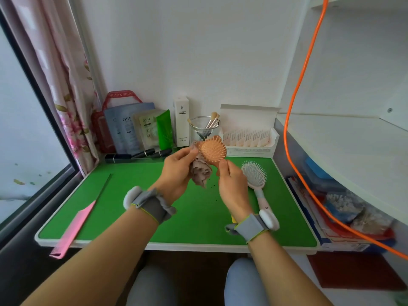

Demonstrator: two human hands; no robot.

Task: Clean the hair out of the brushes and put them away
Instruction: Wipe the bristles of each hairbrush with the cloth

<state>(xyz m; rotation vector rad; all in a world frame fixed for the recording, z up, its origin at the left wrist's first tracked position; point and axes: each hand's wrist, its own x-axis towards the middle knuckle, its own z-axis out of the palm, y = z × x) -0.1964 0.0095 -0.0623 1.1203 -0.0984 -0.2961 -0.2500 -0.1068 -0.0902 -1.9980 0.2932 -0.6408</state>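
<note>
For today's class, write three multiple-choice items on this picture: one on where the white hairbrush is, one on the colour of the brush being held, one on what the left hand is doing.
1. Where does the white hairbrush lie?
A. in the glass
B. on the green table, right of the hands
C. on the shelf

2. What colour is the brush that the right hand holds by its handle?
A. blue
B. orange
C. black

3. What is the left hand doing?
A. resting open on the table
B. holding the pink comb
C. gripping a crumpled cloth beside the brush head

Answers:
1 B, it lies bristles up on the green top.
2 B, its head and pins are orange.
3 C, the fingers curl round the cloth.
</note>
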